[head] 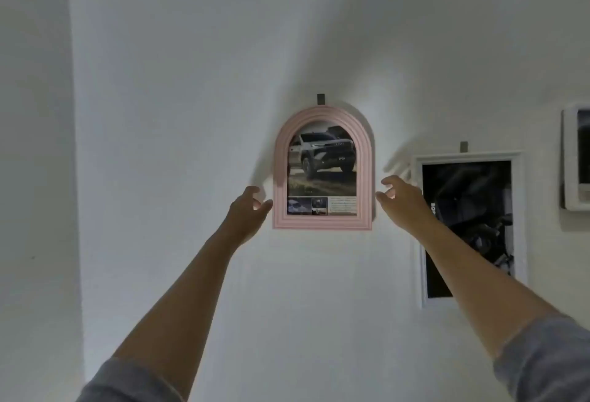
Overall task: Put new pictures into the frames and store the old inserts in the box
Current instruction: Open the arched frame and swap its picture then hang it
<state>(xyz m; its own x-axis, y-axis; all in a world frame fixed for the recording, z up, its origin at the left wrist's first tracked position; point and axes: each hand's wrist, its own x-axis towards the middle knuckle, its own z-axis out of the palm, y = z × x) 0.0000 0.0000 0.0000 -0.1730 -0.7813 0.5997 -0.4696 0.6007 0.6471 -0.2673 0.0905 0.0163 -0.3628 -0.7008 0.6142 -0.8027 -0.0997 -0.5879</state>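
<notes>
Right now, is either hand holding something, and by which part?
Nothing is gripped. The left hand and right hand are open beside the lower side edges of the pink arched picture frame; contact cannot be told.

A pink arched frame (322,222) with a car picture (322,162) hangs on the white wall (191,82). The left hand (247,210) and the right hand (402,197) flank its lower sides, fingers loosely curled. A white frame (518,210) hangs just right.
</notes>
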